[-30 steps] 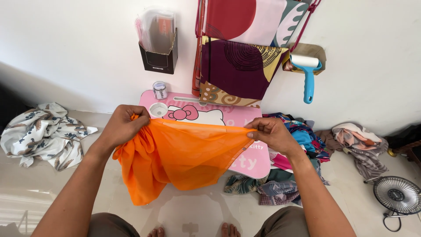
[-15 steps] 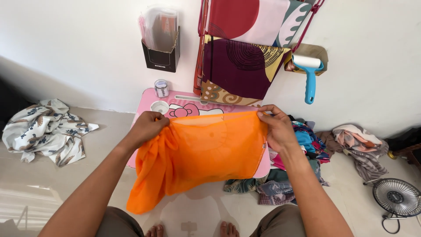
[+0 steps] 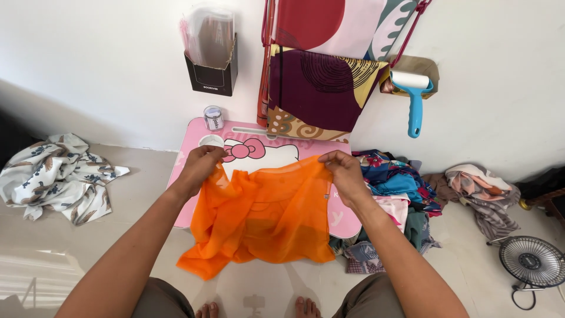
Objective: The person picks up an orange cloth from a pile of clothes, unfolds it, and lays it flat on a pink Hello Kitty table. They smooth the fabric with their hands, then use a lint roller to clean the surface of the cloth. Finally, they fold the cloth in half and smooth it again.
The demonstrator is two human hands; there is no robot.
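1. Orange and sheer, one thin cloth (image 3: 268, 218) hangs between the two hands over a pink lap table (image 3: 194, 176), its lower edge drooping toward the person's knees.
2. The left hand (image 3: 200, 168) is closed, pinching the cloth's upper left corner in its fingers.
3. The right hand (image 3: 347, 174) is likewise closed, gripping the upper right corner; both hands are level and well apart.
4. Just beyond the left hand, on the table's far edge, stand one small clear jar (image 3: 213, 118) and one white round lid (image 3: 211, 141).
5. Above those, one dark wall box (image 3: 212, 73) holds a sheaf of clear plastic sleeves.
6. Beyond the right hand hang patterned fabrics (image 3: 318, 88); beside them, one blue-handled lint roller (image 3: 414, 97).
7. Right of the right hand lies one heap of mixed clothes (image 3: 394, 182), and farther off one small fan (image 3: 532, 262).
8. Far left of the left hand lies one white floral cloth (image 3: 59, 176).
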